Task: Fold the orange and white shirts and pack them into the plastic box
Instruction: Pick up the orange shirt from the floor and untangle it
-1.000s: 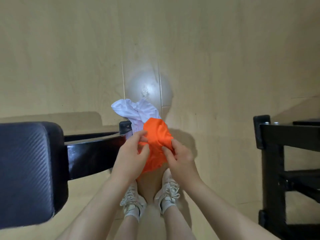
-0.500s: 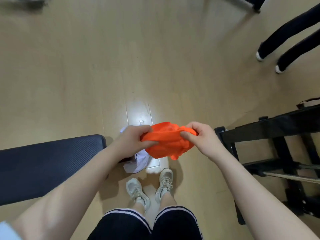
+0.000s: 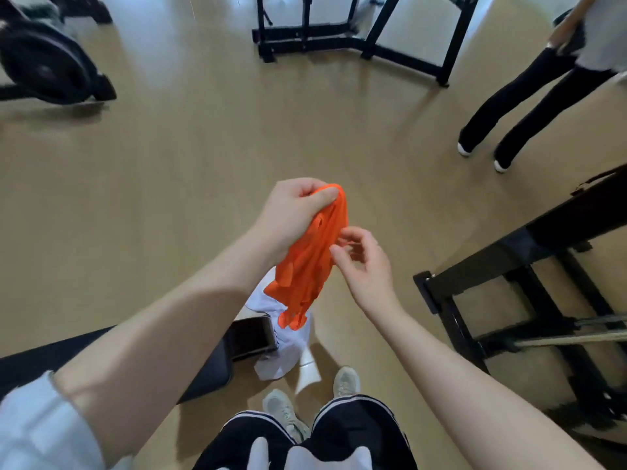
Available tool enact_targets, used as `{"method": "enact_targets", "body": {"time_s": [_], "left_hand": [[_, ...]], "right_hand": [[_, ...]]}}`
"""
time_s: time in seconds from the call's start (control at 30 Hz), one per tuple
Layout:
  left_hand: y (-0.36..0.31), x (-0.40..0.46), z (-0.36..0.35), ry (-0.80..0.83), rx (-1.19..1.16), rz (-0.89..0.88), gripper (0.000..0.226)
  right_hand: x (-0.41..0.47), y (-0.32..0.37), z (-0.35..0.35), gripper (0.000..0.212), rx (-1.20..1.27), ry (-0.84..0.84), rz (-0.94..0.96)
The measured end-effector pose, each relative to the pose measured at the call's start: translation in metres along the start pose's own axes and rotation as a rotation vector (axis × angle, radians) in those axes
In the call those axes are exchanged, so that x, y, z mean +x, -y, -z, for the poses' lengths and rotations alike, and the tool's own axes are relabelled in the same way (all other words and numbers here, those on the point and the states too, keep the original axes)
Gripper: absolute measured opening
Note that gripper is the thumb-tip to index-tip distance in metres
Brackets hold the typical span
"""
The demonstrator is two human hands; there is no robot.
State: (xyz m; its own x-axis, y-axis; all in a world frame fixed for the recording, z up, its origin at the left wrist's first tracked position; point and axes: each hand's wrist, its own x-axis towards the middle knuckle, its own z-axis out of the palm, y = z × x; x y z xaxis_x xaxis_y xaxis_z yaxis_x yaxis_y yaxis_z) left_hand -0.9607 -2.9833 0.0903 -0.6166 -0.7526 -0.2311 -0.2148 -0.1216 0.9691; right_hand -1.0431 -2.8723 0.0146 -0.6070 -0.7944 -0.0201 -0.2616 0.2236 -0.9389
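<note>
My left hand [image 3: 295, 212] grips the top of the orange shirt [image 3: 310, 262], which hangs down bunched and crumpled in front of me. My right hand [image 3: 361, 262] is just to the right of the shirt, fingers spread and curled, its fingertips touching the cloth's edge without a clear hold. The white shirt [image 3: 288, 344] lies crumpled below, draped over the end of a black padded bench [image 3: 210, 371], partly hidden by the orange shirt. No plastic box is in view.
A dark flat object [image 3: 251, 337] lies on the bench end. A black metal frame [image 3: 529, 300] stands close on my right. Another person's legs [image 3: 509, 106] are at far right. Exercise machines [image 3: 44, 59] and a black rack [image 3: 356, 35] stand farther off on the wooden floor.
The orange shirt has been lifted higher and now hangs from my left hand alone. My right hand has let go of it. The view has tilted up, showing more of the room.
</note>
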Motion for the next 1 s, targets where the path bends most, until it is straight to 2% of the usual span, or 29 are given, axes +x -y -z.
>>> {"method": "enact_targets", "body": {"time_s": [0.07, 0.1, 0.13, 0.2, 0.3, 0.37, 0.43, 0.5, 0.57, 0.63, 0.67, 0.73, 0.8, 0.9, 1.0], "left_hand": [[-0.012, -0.006, 0.007, 0.013, -0.037, 0.000, 0.017], [-0.017, -0.010, 0.011, 0.019, -0.095, -0.006, 0.016], [-0.022, -0.013, 0.016, 0.023, -0.172, -0.017, 0.015], [-0.031, -0.019, 0.028, 0.009, -0.299, -0.044, 0.012], [-0.025, -0.017, 0.051, -0.097, -0.309, -0.062, 0.011], [-0.002, -0.008, 0.062, -0.246, -0.172, 0.009, 0.014], [0.027, -0.006, 0.062, -0.381, 0.175, 0.141, 0.041], [0.052, -0.014, 0.049, -0.420, 0.325, 0.162, 0.044], [0.068, -0.029, 0.025, -0.318, 0.220, 0.110, 0.032], [0.073, -0.043, -0.003, -0.137, 0.066, 0.145, 0.028], [0.076, -0.045, -0.015, -0.100, 0.028, 0.160, 0.027], [0.080, -0.041, -0.030, -0.159, 0.026, 0.166, 0.021], [0.075, -0.034, -0.040, -0.222, -0.051, 0.158, 0.003], [0.051, -0.026, -0.055, -0.204, -0.260, 0.082, 0.014], [0.025, -0.014, -0.066, -0.255, -0.435, 0.032, 0.014]], "right_hand": [[0.001, -0.008, -0.022, 0.029, -0.017, 0.094, -0.059], [0.005, -0.012, -0.032, 0.025, -0.041, 0.106, -0.087], [0.010, -0.014, -0.040, 0.021, -0.050, 0.100, -0.118], [0.017, -0.020, -0.049, 0.030, -0.043, 0.076, -0.165], [0.021, -0.016, -0.046, 0.026, 0.047, 0.109, -0.239], [0.023, -0.010, -0.039, 0.020, 0.106, 0.142, -0.263], [0.026, -0.001, -0.031, 0.017, 0.152, 0.166, -0.273], [0.034, 0.016, -0.024, 0.016, 0.227, 0.188, -0.279], [0.044, 0.037, -0.016, 0.019, 0.329, 0.225, -0.284], [0.055, 0.055, -0.010, 0.021, 0.420, 0.293, -0.296], [0.058, 0.062, -0.007, 0.020, 0.446, 0.329, -0.301], [0.063, 0.070, 0.001, 0.021, 0.474, 0.376, -0.307], [0.070, 0.072, 0.015, 0.022, 0.491, 0.382, -0.304], [0.079, 0.057, 0.040, 0.014, 0.491, 0.334, -0.213], [0.070, 0.019, 0.068, 0.008, 0.336, 0.288, -0.134]]}}
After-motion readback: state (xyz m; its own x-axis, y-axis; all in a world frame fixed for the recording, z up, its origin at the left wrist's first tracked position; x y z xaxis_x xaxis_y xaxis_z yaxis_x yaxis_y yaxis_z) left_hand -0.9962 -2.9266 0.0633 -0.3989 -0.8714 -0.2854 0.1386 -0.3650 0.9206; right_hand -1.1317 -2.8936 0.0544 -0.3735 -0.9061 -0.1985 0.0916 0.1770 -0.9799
